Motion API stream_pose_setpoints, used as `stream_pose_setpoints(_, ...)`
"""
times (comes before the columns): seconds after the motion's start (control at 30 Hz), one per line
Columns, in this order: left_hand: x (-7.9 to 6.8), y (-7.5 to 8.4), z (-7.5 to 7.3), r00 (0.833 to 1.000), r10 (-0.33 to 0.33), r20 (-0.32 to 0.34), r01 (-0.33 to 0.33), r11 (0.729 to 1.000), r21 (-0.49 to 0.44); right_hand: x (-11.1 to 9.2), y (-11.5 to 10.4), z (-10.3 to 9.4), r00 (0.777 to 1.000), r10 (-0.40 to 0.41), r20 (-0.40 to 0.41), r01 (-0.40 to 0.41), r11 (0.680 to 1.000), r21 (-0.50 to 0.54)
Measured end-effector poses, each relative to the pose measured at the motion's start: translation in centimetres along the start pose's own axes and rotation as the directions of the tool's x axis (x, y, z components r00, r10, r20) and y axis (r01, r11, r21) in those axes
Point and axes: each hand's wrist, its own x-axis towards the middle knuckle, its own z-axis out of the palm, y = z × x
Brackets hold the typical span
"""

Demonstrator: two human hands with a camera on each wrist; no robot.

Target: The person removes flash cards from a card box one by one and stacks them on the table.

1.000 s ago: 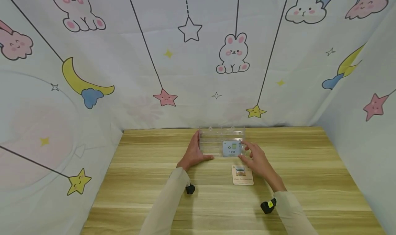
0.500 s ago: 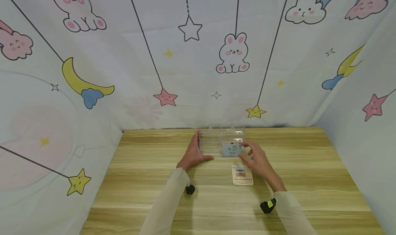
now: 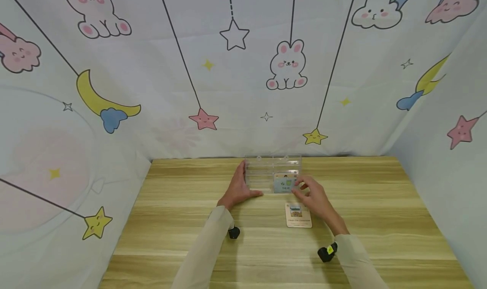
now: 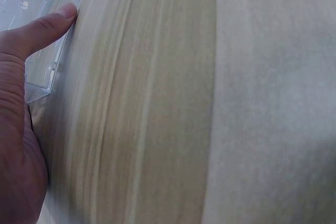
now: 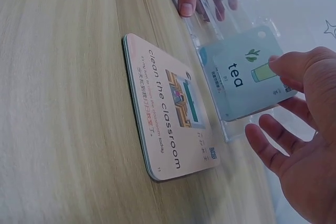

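Your right hand point(image 3: 313, 197) pinched the tea card point(image 3: 283, 186) between thumb and fingers at the near right compartment of the clear rack point(image 3: 258, 166), while your left hand point(image 3: 238, 192) gripped the rack's left side. A card stack point(image 3: 298, 220) lay nearby on the table point(image 3: 182, 204).

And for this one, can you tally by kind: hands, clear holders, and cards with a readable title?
Hands: 2, the left hand and the right hand
Clear holders: 1, the clear holder
Cards with a readable title: 2, the tea card and the "clean the classroom" card
Total: 5, any hidden titles not counted
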Motion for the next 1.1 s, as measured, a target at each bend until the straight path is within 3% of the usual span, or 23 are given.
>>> stream_pose_setpoints(0.23, 0.0, 0.1, 0.0, 1.000, 0.000, -0.004, 0.000, 1.000, -0.008, 0.6, -0.3, 0.2, 1.000, 0.012, 0.010, -0.012, 1.000, -0.007)
stream_pose_setpoints(0.8, 0.2, 0.2, 0.0, 1.000, 0.010, -0.009, -0.010, 1.000, 0.003, 1.4, -1.1, -0.4, 0.997, 0.050, -0.054, -0.051, 0.999, -0.018)
stream_pose_setpoints(1.1, 0.1, 0.2, 0.0, 1.000, 0.005, -0.006, -0.005, 1.000, 0.007, 1.1, -1.4, -1.1, 0.995, 0.063, -0.081, -0.060, 0.997, 0.039)
